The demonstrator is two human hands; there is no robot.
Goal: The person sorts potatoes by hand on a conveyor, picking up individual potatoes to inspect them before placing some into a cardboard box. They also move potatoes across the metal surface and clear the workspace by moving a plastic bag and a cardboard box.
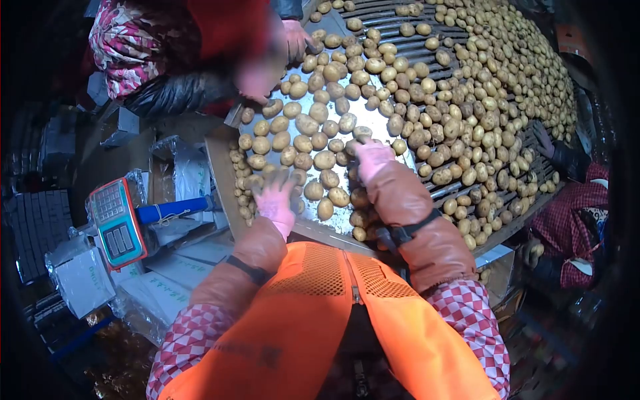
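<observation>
Many potatoes [324,159] lie loose on a shiny metal tray [381,127] in front of me. My left hand [277,200], in a pink glove with grey fingertips, rests palm down at the tray's near left, fingers spread over potatoes. To its right, my right hand [373,159], in the same kind of glove, has its fingers bent down against a potato [362,132] near the tray's middle. Its fingertips are partly hidden among the potatoes.
A slatted rack [437,67] heaped with potatoes stretches away to the right. Across the tray, another person's gloved hands [295,41] reach in. At the right stands a further person [567,220]. A digital scale [117,223] and plastic-wrapped boxes [157,293] stand at left.
</observation>
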